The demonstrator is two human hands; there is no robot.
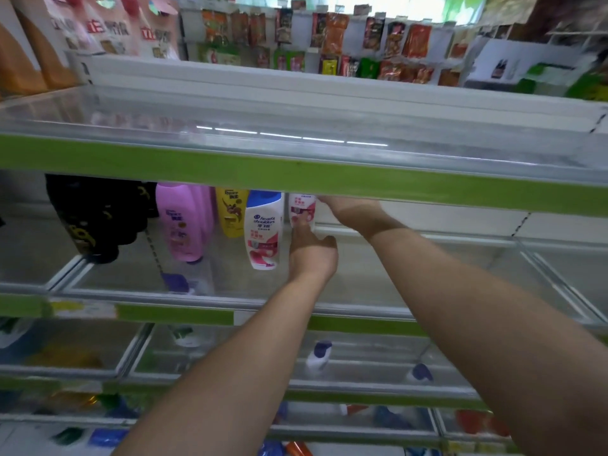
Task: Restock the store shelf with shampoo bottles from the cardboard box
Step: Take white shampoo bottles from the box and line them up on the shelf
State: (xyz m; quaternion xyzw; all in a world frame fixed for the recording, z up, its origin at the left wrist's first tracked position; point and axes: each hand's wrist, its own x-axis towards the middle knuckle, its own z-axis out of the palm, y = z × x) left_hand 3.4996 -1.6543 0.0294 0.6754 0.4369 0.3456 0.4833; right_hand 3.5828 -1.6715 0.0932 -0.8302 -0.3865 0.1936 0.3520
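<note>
On the middle shelf (427, 278), right hand (352, 213) fingers grasp a white bottle (301, 208) high, left hand (312, 258) fingers press low, apparently squaring it upright.

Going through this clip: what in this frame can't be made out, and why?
Head view:
- Cardboard box: outside the frame.
- White bottle at the hands: cap hidden by the green shelf edge.
- Right hand: fingertips hidden by that edge and the bottle; grip unclear.
- Left hand: fingers hidden behind its own back; grip unclear.
- Lower-shelf bottles: blurred, labels unreadable.
</note>
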